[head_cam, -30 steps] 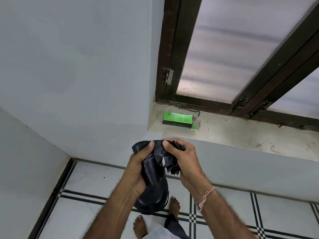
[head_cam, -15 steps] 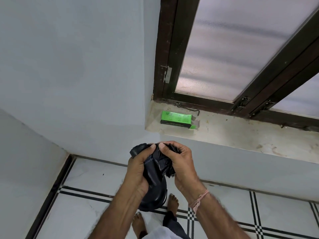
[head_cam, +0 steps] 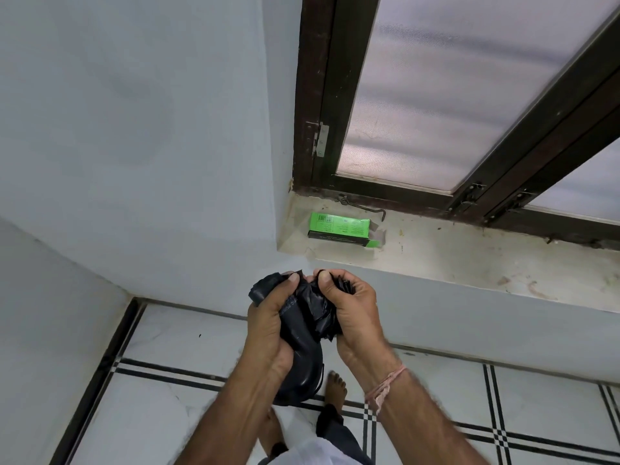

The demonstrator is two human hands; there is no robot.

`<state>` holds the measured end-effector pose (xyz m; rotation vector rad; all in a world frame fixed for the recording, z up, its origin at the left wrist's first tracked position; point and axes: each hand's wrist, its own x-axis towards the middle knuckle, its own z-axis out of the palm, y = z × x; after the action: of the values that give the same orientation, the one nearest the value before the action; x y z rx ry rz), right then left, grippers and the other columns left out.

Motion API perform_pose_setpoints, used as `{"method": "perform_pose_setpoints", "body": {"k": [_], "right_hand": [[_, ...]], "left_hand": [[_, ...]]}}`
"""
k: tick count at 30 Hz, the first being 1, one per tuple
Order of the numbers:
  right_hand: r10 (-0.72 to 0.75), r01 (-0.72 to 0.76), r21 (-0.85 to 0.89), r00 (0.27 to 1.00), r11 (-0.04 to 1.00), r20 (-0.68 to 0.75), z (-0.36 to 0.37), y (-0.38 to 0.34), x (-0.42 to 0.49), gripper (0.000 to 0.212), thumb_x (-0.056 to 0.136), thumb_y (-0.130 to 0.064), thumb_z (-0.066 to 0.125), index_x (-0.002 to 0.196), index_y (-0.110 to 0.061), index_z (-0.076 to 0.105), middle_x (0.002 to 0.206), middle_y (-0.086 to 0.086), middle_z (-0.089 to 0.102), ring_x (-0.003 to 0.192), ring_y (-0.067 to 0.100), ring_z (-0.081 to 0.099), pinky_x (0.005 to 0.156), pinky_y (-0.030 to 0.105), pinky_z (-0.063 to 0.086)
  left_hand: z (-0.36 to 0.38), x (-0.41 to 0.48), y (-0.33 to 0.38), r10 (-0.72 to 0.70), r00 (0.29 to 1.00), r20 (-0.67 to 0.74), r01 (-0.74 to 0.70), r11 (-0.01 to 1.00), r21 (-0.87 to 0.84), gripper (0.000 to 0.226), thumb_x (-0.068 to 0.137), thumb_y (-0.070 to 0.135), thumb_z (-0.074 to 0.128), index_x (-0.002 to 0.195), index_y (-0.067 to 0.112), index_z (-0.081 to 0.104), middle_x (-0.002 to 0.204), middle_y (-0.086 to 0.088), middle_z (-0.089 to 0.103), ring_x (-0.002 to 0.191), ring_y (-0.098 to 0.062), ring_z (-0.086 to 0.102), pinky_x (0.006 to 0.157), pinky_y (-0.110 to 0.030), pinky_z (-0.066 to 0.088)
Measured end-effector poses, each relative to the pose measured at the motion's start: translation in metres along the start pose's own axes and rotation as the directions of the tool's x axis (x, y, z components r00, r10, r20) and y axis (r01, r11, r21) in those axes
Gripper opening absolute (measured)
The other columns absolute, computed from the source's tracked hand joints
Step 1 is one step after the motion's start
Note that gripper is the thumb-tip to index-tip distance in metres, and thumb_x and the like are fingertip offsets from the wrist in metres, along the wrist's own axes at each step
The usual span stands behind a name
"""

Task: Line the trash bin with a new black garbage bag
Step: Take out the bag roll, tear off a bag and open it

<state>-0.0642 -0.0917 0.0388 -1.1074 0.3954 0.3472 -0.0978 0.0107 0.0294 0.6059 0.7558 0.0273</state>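
Soft window (head_cam: 453, 95) daylight, wide-angle distortion

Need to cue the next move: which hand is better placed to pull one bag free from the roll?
Right, probably. The right hand already pinches the crumpled loose end, while the left hand is wrapped around the black garbage bag roll, steadying it.

Pale blue-grey walls (head_cam: 134, 129) meet in a corner left of the window (head_cam: 453, 88), its frosted panes glowing with soft daylight inside a dark brown frame (head_cam: 312, 95). Below it runs a stained sill (head_cam: 469, 256), a green box (head_cam: 339, 228) lying at its left end. Beneath the sill, white floor tiles (head_cam: 174, 337) carry thin black lines.
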Motion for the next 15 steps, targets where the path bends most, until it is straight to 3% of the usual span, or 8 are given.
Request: {"method": "perform_pose_setpoints", "body": {"k": [2,4,7,11,13,15], "right_hand": [[-0.017,0.017,0.011,1.0,1.0,-0.016,0.0,0.0,0.001,0.007,0.093,-0.001,0.072,0.087,-0.003,0.076,0.082,0.013,0.079,0.078,0.021,0.076,0.072,0.027,0.063],[-0.008,0.011,0.08,0.999,0.997,-0.037,0.0,0.0,0.001,0.004,0.09,-0.004,0.073,0.088,-0.001,0.074,0.081,0.014,0.077,0.075,0.022,0.075,0.07,0.028,0.064],[0.012,-0.009,0.183,1.0,0.983,-0.012,0.001,0.001,-0.001,0.014,0.083,-0.011,0.073,0.089,0.001,0.071,0.076,0.013,0.075,0.07,0.022,0.075,0.068,0.029,0.064],[0.079,-0.074,0.31,0.997,0.948,-0.004,-0.001,-0.004,0.0,0.011,0.09,-0.01,0.068,0.092,0.001,0.067,0.069,0.01,0.071,0.059,0.019,0.072,0.066,0.036,0.067],[0.095,-0.075,0.308,0.994,0.948,-0.051,-0.007,-0.009,0.003,0.011,0.094,-0.012,0.067,0.097,-0.001,0.066,0.066,0.006,0.07,0.052,0.015,0.067,0.064,0.037,0.067],[0.064,-0.048,0.238,0.996,0.97,-0.062,-0.011,-0.011,0.006,0.01,0.098,-0.012,0.065,0.098,-0.002,0.066,0.067,0.005,0.07,0.048,0.012,0.063,0.062,0.034,0.065]], "left_hand": [[0.002,0.0,-0.001,-0.013,1.0,-0.004,0.013,1.0,-0.013,0.039,0.073,0.014,0.08,0.11,0.005,0.07,0.115,-0.025,0.071,0.105,-0.039,0.07,0.103,-0.055,0.053],[0.004,-0.001,-0.001,-0.035,0.999,0.004,0.035,0.999,-0.042,0.027,0.081,0.013,0.076,0.106,0.006,0.07,0.113,-0.025,0.071,0.104,-0.038,0.07,0.099,-0.054,0.055],[0.004,0.0,-0.002,-0.07,0.996,0.053,0.073,0.994,-0.078,0.004,0.087,0.012,0.071,0.088,0.009,0.071,0.094,-0.018,0.073,0.084,-0.031,0.074,0.078,-0.043,0.063],[0.0,0.004,0.003,-0.06,0.997,0.042,0.064,0.993,-0.095,0.008,0.09,0.011,0.07,0.082,0.011,0.07,0.075,-0.008,0.074,0.068,-0.023,0.074,0.063,-0.036,0.063],[-0.007,0.007,0.005,-0.022,1.0,0.01,0.022,0.995,-0.099,0.006,0.09,0.01,0.07,0.085,0.012,0.07,0.075,-0.003,0.074,0.073,-0.02,0.071,0.068,-0.034,0.062],[-0.012,0.008,0.005,0.006,1.0,-0.001,-0.006,0.996,-0.086,0.004,0.089,0.008,0.071,0.088,0.012,0.07,0.08,-0.004,0.074,0.081,-0.019,0.067,0.084,-0.04,0.059]]}}
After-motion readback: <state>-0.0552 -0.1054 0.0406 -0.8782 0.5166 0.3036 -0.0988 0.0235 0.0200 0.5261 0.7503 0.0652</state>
